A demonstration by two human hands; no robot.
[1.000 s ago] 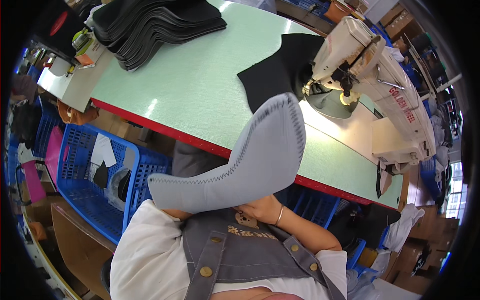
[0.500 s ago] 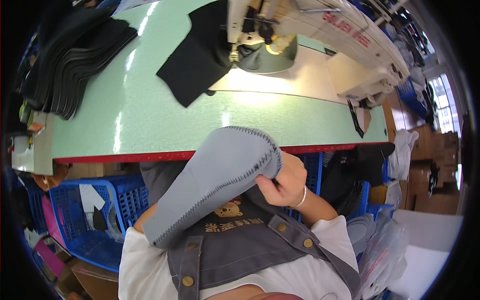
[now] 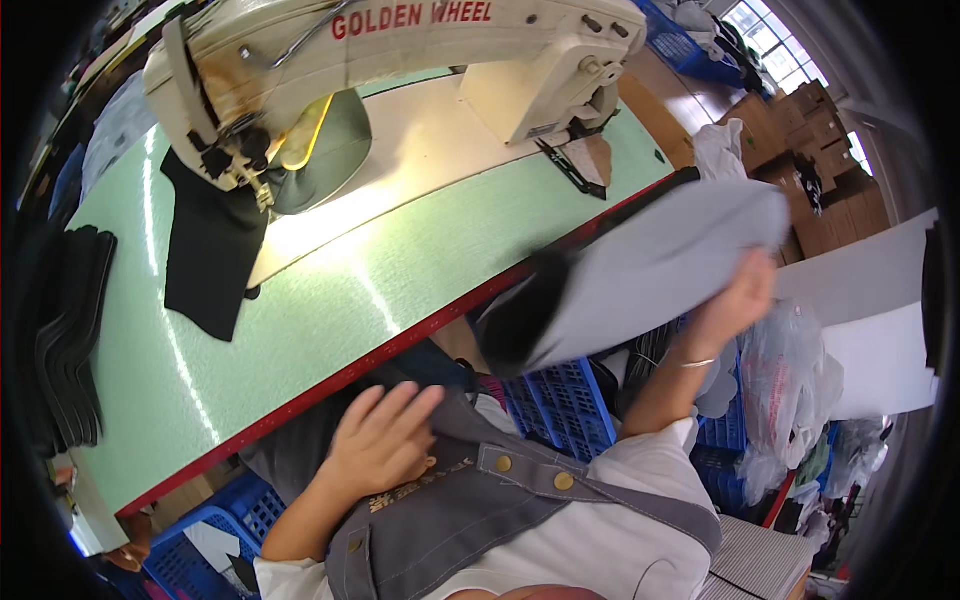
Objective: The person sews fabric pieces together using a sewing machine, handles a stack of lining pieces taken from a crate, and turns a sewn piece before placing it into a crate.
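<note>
Grey sleeve (image 3: 655, 265) in right fingers (image 3: 757, 272); white sheet (image 3: 211, 546) in basket (image 3: 262, 503).

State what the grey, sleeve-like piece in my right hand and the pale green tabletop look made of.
Grey, sleeve-like piece in the right hand: probably matt fabric, showing no gloss; motion blur hides its texture.
Pale green tabletop: likely smooth, glossy laminate, given its bright streaked reflections.
</note>
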